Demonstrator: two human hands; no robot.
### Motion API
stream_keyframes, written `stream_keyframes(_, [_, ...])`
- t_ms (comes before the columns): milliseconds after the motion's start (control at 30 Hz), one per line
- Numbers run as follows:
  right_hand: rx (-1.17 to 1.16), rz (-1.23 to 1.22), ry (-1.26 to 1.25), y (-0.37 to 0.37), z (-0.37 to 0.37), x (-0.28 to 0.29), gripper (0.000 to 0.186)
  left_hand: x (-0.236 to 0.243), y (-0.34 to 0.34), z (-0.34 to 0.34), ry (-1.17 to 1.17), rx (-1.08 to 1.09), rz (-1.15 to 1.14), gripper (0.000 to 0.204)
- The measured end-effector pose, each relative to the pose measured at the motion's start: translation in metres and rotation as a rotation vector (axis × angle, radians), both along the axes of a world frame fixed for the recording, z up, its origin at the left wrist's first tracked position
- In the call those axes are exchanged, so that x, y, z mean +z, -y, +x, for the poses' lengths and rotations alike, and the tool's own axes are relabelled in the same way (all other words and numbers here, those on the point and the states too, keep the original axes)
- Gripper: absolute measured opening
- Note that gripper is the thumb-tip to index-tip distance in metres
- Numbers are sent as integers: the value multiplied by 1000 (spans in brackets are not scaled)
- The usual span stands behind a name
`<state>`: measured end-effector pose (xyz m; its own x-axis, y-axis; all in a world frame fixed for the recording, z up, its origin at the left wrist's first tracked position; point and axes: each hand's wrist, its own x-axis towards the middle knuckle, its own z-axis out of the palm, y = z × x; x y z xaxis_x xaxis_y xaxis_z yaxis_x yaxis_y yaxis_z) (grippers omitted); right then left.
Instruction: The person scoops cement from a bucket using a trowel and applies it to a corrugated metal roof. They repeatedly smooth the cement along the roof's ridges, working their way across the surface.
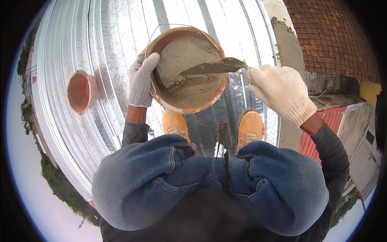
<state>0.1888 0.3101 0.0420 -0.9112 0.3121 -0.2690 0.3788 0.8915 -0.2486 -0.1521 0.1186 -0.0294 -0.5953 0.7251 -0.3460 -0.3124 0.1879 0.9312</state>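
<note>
In front of my feet an orange bucket (pixel 186 108) with a wire handle holds wet grey mortar (pixel 181 56). My left hand (pixel 142 76), in a grey knit glove, grips the bucket's left rim with the thumb over the edge. A trowel (pixel 213 67) reaches across the bucket's right rim, its blade tip at the mortar. Its handle is mostly hidden inside my right hand (pixel 278 88), which wears a cream knit glove and is closed around it.
Ribbed metal roofing sheets (pixel 117 36) lie under the bucket and my orange shoes (pixel 250 127). A second, smaller bucket (pixel 83 92) stands at the left. Along the right edge runs a mortared wall top (pixel 289 48), with a tiled roof (pixel 334 36) beyond it.
</note>
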Motion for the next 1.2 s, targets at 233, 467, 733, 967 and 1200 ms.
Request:
stream_keyframes(233, [311, 160, 92, -17, -50, -17, 25, 8, -4, 8, -7, -34, -45, 56])
stream_keyframes(467, [296, -229, 218, -15, -78, -21, 35, -6, -1, 4, -9, 23, 36, 56])
stream_keyframes(733, [-122, -858, -17, -19, -6, -60, 48, -20, -6, -1, 37, 52, 12, 45])
stream_keyframes(967, [-823, -1048, -18, 14, 63, -6, 39, -7, 0, -3, 26, 43, -17, 41])
stream_keyframes(1200, [-1067, -280, -266, 23, 123, -29, 40, -12, 0, -13, 55, 15, -18, 42])
